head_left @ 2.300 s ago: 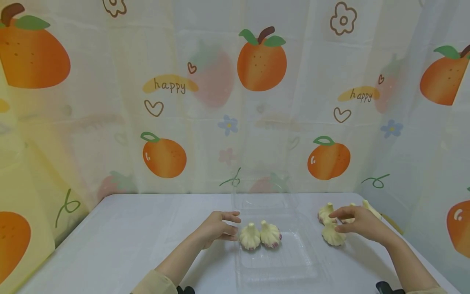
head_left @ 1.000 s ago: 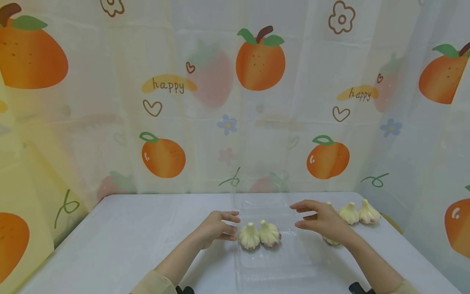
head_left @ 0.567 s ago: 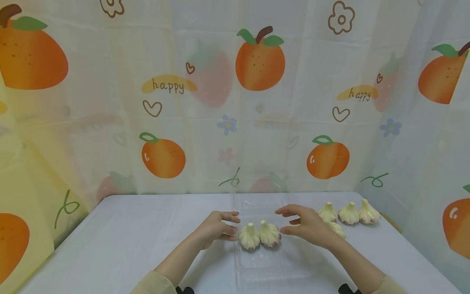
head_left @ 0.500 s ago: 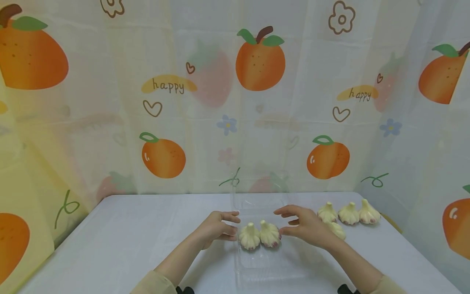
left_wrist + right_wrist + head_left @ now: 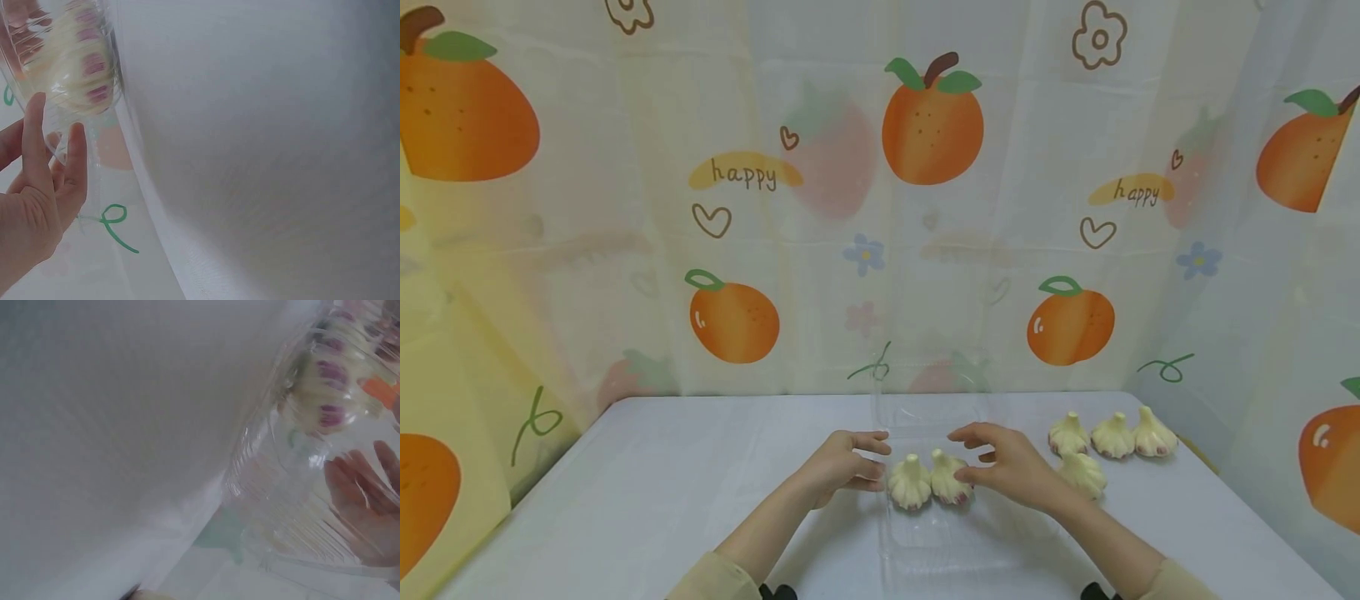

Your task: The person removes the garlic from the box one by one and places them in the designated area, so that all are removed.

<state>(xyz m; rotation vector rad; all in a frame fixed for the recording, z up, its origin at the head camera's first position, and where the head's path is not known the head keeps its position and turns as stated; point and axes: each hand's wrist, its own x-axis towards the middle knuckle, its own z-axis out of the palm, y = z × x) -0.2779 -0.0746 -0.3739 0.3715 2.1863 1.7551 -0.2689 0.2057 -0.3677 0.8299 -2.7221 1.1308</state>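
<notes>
From the head, we look forward and down across the table to the fruit-printed curtain, far enough back to take in the left hand and right hand. At the left wrist we are low and close, the scene tipped sideways, with table filling the right. At the right wrist we are similarly low and tilted, table at left. All three views share the clear plastic container and garlic inside it.
</notes>
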